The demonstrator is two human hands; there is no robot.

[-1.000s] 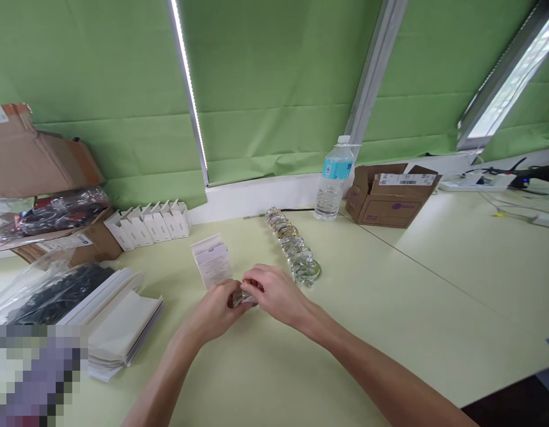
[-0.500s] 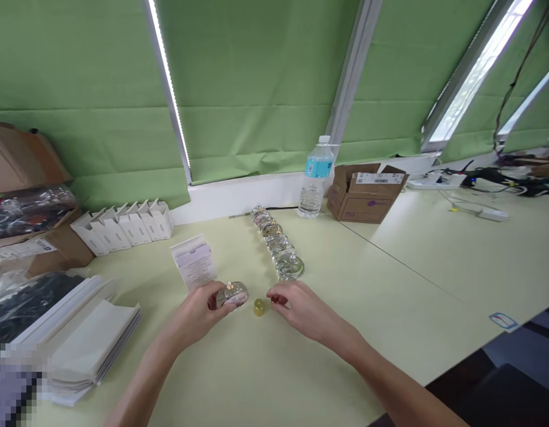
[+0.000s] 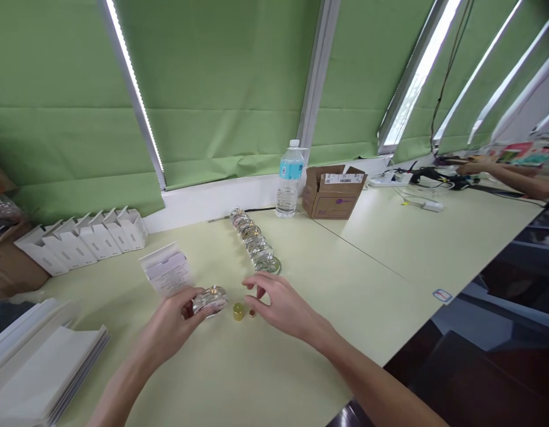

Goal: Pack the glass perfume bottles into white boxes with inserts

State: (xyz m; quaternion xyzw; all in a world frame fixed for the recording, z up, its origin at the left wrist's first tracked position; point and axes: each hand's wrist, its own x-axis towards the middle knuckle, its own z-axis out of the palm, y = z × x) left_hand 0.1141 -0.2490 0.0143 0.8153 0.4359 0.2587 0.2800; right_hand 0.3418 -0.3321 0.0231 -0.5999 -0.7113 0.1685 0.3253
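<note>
My left hand (image 3: pixel 174 317) grips a clear glass perfume bottle (image 3: pixel 211 299) by its left side, on or just above the table. A small gold nozzle tops the bottle. To its right stands a gold cap (image 3: pixel 238 311). A tiny reddish-brown piece (image 3: pixel 252 313) lies beside the cap, just under the fingers of my right hand (image 3: pixel 274 301). That hand is open, thumb and fingers apart, with nothing between them. Behind it, a row of glass bottles (image 3: pixel 255 242) runs away from me, its near end partly hidden by my right hand.
An opened white carton (image 3: pixel 168 273) stands behind my left hand, and several white cartons (image 3: pixel 85 237) line the back left. Flat white cardboard (image 3: pixel 52 362) is stacked at left. A water bottle (image 3: pixel 289 184) and brown box (image 3: pixel 334 196) stand behind. Another person's arm (image 3: pixel 510 178) reaches in far right.
My right hand has opened and let go of the tiny reddish-brown piece, now lying beside the gold cap. The view has turned right, bringing another person's arm into sight.
</note>
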